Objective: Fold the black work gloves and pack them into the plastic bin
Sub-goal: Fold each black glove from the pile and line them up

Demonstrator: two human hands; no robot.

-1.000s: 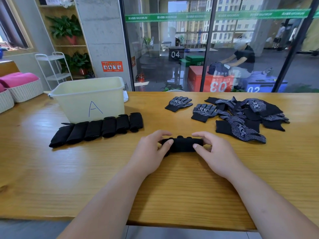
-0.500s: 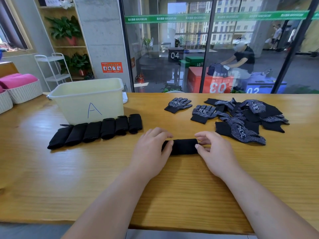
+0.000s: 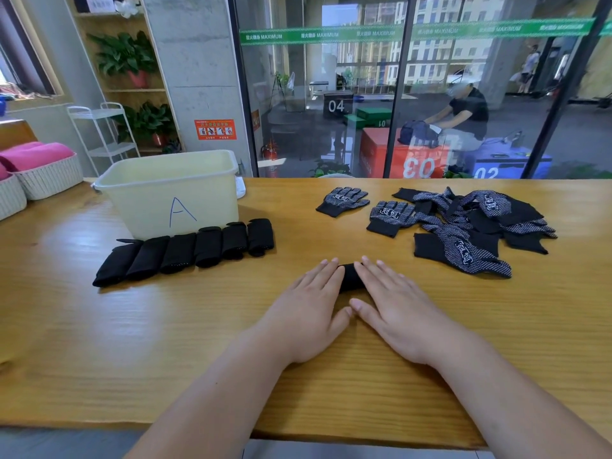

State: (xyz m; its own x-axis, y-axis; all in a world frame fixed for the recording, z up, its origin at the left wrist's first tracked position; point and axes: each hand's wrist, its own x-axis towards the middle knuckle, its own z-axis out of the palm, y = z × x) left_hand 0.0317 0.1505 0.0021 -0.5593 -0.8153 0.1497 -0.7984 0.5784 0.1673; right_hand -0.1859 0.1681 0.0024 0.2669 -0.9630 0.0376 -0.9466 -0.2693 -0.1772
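A pale plastic bin [image 3: 149, 207] marked "A" stands on the wooden table [image 3: 99, 326]. Just in front of the bin lies a row of six folded black gloves [image 3: 185, 251]. To the bin's right and nearer the camera, the left hand [image 3: 308, 306] and right hand [image 3: 397, 306] press flat, fingers straight, on one folded glove [image 3: 350, 278]. Farther right of the bin, unfolded dotted gloves [image 3: 470, 223] lie heaped.

- The plastic bin [image 3: 142, 200] stands at the far left of the table [image 3: 99, 342].
- A row of folded gloves [image 3: 185, 253] lies just before it.
- Loose gloves [image 3: 480, 223] lie at the far right.
- Nearer, between them, the left hand [image 3: 308, 309] and right hand [image 3: 397, 309] lie on one folded glove [image 3: 350, 276].
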